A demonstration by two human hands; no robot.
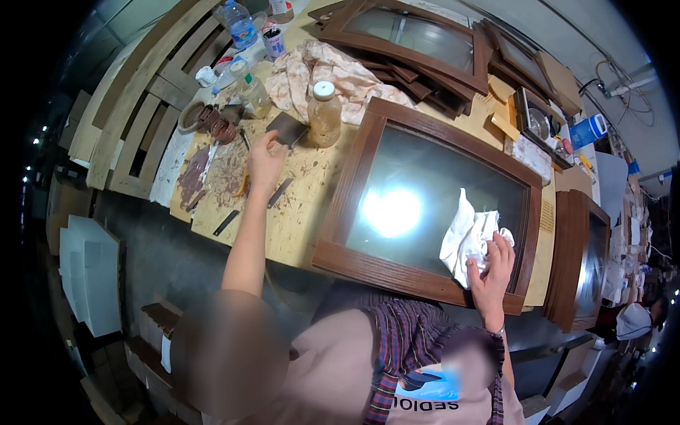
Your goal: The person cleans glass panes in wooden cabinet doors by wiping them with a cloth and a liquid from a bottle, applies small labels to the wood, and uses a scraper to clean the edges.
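Dark-brown wooden frame (389,271): on pale wooden bench (290,241); glass pane (404,159) glossy, bright glare.
Right hand (490,273): loosely closed on crumpled white cloth (464,241) over pane.
Left hand (264,164): at flat dark square (290,128); can't tell grip.

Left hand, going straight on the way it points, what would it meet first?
The dark square pad, which the left hand seems to touch; past that, probably the crumpled, stained cloth farther up the table, though depth is hard to judge.
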